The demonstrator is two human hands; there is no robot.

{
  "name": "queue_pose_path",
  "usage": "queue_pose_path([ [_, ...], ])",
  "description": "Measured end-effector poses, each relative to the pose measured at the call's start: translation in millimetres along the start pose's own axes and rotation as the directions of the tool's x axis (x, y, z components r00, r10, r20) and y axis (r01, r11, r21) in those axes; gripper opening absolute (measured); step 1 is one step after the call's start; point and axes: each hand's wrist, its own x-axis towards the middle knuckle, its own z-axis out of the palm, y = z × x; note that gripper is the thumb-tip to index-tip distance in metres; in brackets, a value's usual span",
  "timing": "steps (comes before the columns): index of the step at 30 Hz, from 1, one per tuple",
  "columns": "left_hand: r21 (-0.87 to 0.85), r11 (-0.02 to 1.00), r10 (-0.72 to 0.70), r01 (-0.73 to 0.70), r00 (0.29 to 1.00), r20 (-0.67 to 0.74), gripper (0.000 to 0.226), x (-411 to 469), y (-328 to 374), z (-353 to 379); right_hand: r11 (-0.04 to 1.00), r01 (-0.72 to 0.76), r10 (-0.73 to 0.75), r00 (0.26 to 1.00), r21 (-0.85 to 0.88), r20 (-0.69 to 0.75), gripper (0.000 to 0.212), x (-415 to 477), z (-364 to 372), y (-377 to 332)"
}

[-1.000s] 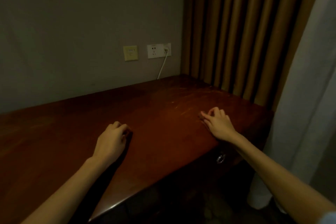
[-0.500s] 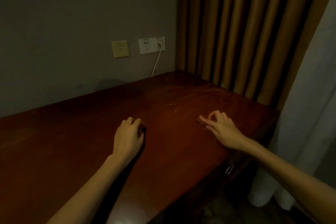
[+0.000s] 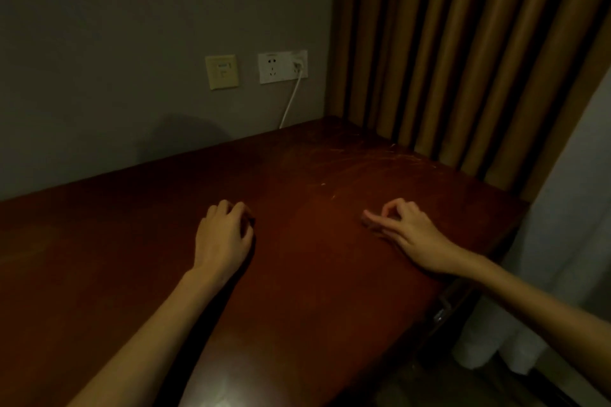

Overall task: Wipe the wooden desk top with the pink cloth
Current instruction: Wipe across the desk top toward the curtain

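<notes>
Scanning the dim table (image 3: 310,291), I find no pink cloth in view, so locating it looks like the step in hand. My left grip (image 3: 224,235) rests with fingers curled onto the wood; whether anything lies beneath it I cannot tell. My right grip (image 3: 408,228) touches thumb to forefinger, other fingers straight, pinching nothing I can make out. With the cloth in hand, I'd press flat and sweep overlapping passes, edge to edge.
</notes>
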Motion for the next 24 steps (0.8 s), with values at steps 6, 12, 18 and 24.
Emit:
queue_pose_path([
  [6, 0.004, 1.000, 0.025, -0.025, 0.999, -0.041, 0.025, -3.1, -0.9, 5.3, 0.968, -0.242, 0.243, 0.970, -0.071, 0.007, 0.044, 77.7, 11.6, 14.1],
  [12, -0.025, 1.000, 0.011, -0.011, 1.000, -0.025, 0.025, -5.5, -4.0, 2.0, 1.000, 0.002, -0.001, 0.998, -0.011, 0.063, 0.045, 109.2, 25.2, -66.7],
  [18, -0.034, 0.999, 0.000, 0.000, 1.000, -0.015, 0.026, -8.1, -5.9, 4.4, 0.989, 0.132, -0.133, 0.991, 0.060, 0.010, 0.043, 38.9, 15.3, -27.1],
  [24, -0.041, 0.999, 0.002, -0.003, 1.000, -0.017, 0.026, -7.9, -4.4, 4.3, 0.974, -0.221, 0.222, 0.975, -0.056, 0.012, 0.043, 102.9, 19.3, 20.1],
])
